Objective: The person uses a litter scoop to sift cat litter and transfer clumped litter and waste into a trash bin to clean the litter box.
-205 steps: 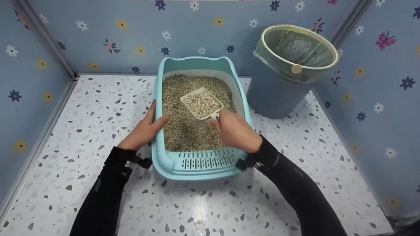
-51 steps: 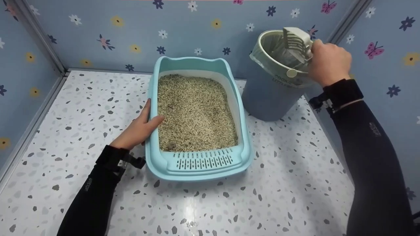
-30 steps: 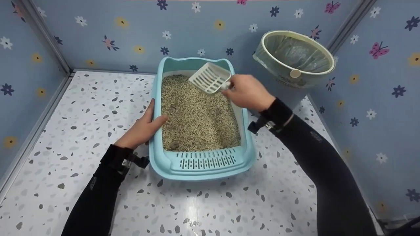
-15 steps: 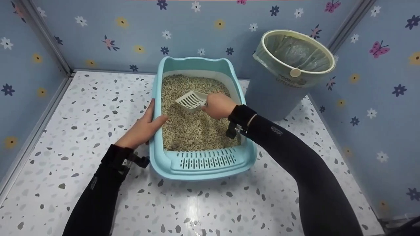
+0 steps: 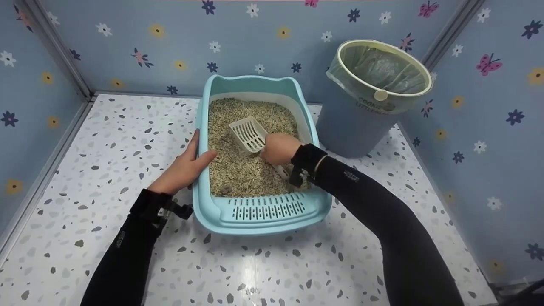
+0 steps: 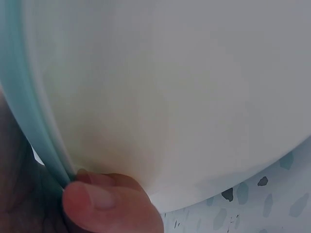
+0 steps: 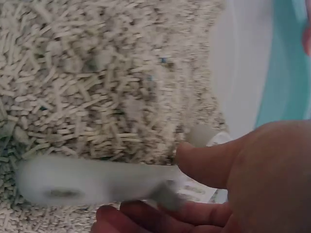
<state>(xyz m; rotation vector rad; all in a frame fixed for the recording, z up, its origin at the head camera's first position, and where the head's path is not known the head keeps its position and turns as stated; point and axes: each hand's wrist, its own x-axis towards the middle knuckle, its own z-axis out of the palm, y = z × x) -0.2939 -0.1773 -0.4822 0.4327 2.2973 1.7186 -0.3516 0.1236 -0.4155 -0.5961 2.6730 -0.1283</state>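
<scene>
A light-blue litter box (image 5: 202,180) stands on the floor, filled with tan pellet litter (image 5: 242,174). My left hand (image 5: 182,170) grips its left rim, thumb over the inner side; in the left wrist view, curled fingertips (image 6: 114,204) show beneath the rim against the pale outer wall. My right hand (image 5: 279,148) holds a cream slotted litter scoop (image 5: 247,135) by its handle, low over the middle of the litter. Bare slots show in the scoop's head. In the right wrist view the handle (image 7: 92,182) passes between thumb and fingers, slightly blurred.
A grey-blue trash bin (image 5: 357,123) with a clear liner stands behind and right of the box. Flower-patterned walls (image 5: 250,42) enclose the back and sides. A dark clump (image 5: 226,188) lies near the box's front left corner. Speckled floor (image 5: 127,161) surrounds the box.
The scoop held litter over the box earlier, then was tipped at the bin. My right hand has brought it back, down into the box, and turned it slightly. My left hand keeps its grip.
</scene>
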